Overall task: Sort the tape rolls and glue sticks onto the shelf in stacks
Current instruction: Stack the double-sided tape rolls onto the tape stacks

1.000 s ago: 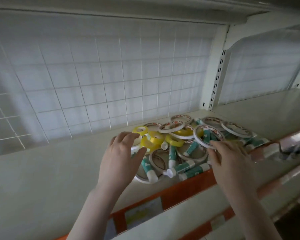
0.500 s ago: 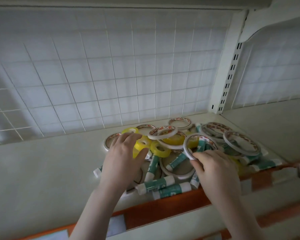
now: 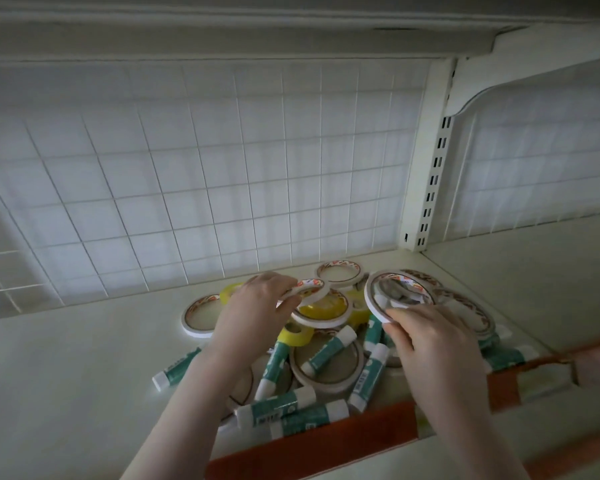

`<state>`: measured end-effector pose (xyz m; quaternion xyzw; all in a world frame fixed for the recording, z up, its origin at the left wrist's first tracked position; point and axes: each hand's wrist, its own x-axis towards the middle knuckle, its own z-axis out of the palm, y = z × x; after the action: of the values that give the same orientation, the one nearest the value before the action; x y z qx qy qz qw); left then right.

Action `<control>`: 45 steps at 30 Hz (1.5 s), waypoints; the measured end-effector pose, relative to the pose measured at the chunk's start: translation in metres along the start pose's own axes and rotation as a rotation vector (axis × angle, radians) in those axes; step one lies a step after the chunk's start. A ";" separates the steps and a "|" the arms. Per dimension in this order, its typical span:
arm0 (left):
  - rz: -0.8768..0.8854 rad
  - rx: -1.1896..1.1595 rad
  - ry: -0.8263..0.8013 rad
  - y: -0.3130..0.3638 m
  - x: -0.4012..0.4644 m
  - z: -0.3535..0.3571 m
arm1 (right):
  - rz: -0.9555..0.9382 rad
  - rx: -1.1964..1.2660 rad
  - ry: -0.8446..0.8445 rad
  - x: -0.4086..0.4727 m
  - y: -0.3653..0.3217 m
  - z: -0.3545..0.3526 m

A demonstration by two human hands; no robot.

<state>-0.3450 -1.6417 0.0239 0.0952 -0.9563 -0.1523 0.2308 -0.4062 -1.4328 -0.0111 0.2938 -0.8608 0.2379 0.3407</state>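
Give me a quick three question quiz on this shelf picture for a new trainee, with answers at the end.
1. True or false: the left hand holds a glue stick.
2. What is the right hand gripping? A) a yellow tape roll B) a large white tape roll C) nothing
3. Fill in: the glue sticks have green labels and ____ caps.

Key: 1. False, it pinches a small white tape roll. 2. B, the large white tape roll, tilted up above the pile. 3. White.

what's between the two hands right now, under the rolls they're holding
In the head view, between the left hand and right hand lie a white tape roll with yellow tape inside it, and teal glue sticks.
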 end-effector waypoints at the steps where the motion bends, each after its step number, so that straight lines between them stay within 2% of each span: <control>1: 0.007 0.003 -0.025 -0.001 0.003 0.003 | 0.002 -0.004 0.004 0.001 0.001 0.000; 5: 0.021 0.050 -0.109 -0.005 0.009 0.013 | 0.028 -0.002 0.011 0.002 0.007 0.001; 13: 0.054 0.066 -0.096 -0.003 0.013 0.015 | 0.043 -0.017 0.002 0.004 0.015 0.000; 19: 0.159 0.157 0.082 0.001 -0.001 -0.005 | -0.025 0.035 0.040 0.007 0.017 -0.001; 26: 0.041 0.271 0.191 -0.012 -0.061 -0.036 | -0.137 0.198 -0.002 0.003 -0.003 0.008; 31: -0.063 0.371 0.215 -0.033 -0.117 -0.068 | -0.221 0.307 -0.031 -0.004 -0.049 0.016; 36: -0.166 0.411 0.316 -0.063 -0.167 -0.106 | -0.321 0.422 -0.034 -0.004 -0.113 0.017; 45: -0.297 0.463 0.405 -0.134 -0.272 -0.199 | -0.468 0.563 0.008 -0.030 -0.281 0.031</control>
<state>0.0018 -1.7477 0.0350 0.3117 -0.8758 0.0589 0.3638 -0.2147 -1.6426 0.0057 0.5642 -0.6696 0.3823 0.2951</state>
